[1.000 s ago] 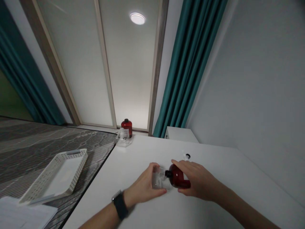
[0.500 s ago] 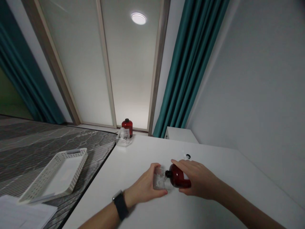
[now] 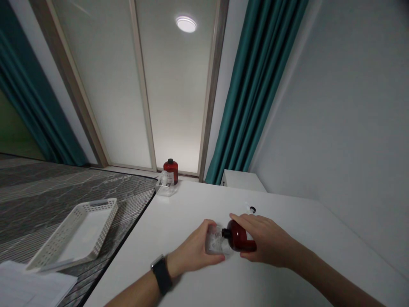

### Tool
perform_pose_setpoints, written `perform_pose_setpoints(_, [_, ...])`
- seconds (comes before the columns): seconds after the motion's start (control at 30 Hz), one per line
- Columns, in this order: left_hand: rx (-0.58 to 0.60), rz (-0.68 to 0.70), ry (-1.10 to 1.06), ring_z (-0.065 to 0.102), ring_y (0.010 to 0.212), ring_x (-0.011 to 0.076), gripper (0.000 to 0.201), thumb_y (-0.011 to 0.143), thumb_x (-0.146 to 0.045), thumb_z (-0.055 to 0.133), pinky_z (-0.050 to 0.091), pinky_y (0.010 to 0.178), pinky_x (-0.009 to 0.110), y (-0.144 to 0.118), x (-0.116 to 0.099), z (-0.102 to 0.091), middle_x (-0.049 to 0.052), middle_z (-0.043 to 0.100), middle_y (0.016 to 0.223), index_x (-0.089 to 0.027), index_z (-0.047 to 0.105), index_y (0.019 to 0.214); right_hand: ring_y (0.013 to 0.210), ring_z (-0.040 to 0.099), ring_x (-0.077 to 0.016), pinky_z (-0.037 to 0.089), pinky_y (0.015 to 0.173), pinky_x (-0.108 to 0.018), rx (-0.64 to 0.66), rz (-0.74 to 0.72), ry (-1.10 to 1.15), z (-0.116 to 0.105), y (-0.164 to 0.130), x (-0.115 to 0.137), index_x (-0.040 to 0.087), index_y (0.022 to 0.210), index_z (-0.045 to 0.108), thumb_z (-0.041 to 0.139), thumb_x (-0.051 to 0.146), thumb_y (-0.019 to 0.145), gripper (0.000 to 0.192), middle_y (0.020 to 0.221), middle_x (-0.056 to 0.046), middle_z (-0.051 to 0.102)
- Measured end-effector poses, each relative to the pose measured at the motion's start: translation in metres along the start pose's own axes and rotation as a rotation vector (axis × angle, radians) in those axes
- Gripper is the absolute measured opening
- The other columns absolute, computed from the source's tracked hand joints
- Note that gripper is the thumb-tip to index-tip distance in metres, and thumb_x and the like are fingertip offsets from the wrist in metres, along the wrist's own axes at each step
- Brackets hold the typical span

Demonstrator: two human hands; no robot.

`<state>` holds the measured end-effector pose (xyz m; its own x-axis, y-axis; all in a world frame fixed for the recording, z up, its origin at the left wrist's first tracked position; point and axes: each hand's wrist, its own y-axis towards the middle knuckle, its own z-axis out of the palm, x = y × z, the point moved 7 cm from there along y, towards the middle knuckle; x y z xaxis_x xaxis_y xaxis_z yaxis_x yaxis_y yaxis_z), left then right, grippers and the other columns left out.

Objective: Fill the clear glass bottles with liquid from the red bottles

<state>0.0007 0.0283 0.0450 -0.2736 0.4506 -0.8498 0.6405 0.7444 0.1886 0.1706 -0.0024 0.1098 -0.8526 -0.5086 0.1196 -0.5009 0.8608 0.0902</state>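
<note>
My left hand is wrapped round a small clear container, thumb on its far side and fingers on its near side. My right hand grips a dark red bottle, tipped on its side with its black neck pointing left over the clear container. Whether liquid is running out, I cannot make out. Just beyond my right hand a small black cap lies on the white table. A dark watch band is on my left wrist.
At the table's far left corner stand another red bottle with a black cap and a clear box holding a clear object. Left of the table, a white perforated basket and papers lie on a grey patterned surface.
Almost nothing differs. Both hands, the tilted red bottle and the clear container keep their places, with only a very slight shift of the view.
</note>
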Motion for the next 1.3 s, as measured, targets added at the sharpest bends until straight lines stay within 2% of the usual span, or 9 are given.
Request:
perform_pose_setpoints(0.53, [0.001, 0.008, -0.022, 0.059, 0.104, 0.0244, 0.063, 0.071, -0.022, 0.081, 0.048, 0.091, 0.039, -0.0002, -0.0003, 0.0002, 0.008, 0.059, 0.118, -0.020, 0.043, 0.122, 0.109, 0.067, -0.0330, 0.053, 0.092, -0.046, 0.023, -0.001, -0.009, -0.0003, 0.0015, 0.0003, 0.022, 0.146, 0.044, 0.075, 0.029, 0.070, 0.083, 0.129, -0.015, 0.067])
perform_pose_setpoints(0.77, [0.000, 0.005, -0.020, 0.058, 0.101, 0.0233, 0.062, 0.071, -0.022, 0.082, 0.049, 0.089, 0.037, 0.0002, -0.0006, 0.0003, 0.008, 0.059, 0.115, -0.019, 0.044, 0.119, 0.108, 0.067, -0.0342, 0.055, 0.090, -0.047, 0.015, -0.010, -0.010, -0.0010, 0.0000, 0.0016, 0.018, 0.146, 0.046, 0.076, 0.028, 0.069, 0.083, 0.128, -0.016, 0.068])
perform_pose_setpoints(1.1, [0.005, -0.011, 0.001, 0.059, 0.099, 0.0233, 0.061, 0.071, -0.023, 0.081, 0.048, 0.087, 0.036, 0.0004, 0.0014, 0.0010, 0.007, 0.059, 0.114, -0.020, 0.044, 0.119, 0.105, 0.068, -0.0325, 0.054, 0.088, -0.045, -0.009, -0.018, 0.005, -0.0024, 0.0009, 0.0000, 0.023, 0.146, 0.046, 0.076, 0.031, 0.070, 0.082, 0.126, -0.013, 0.069])
perform_pose_setpoints(1.3, [0.007, 0.004, -0.006, 0.058, 0.100, 0.0232, 0.060, 0.071, -0.023, 0.082, 0.047, 0.088, 0.036, -0.0001, 0.0014, 0.0009, 0.007, 0.058, 0.114, -0.020, 0.044, 0.118, 0.110, 0.067, -0.0338, 0.053, 0.092, -0.047, 0.020, -0.001, 0.010, -0.0015, 0.0010, 0.0002, 0.021, 0.147, 0.045, 0.076, 0.029, 0.070, 0.083, 0.129, -0.014, 0.068])
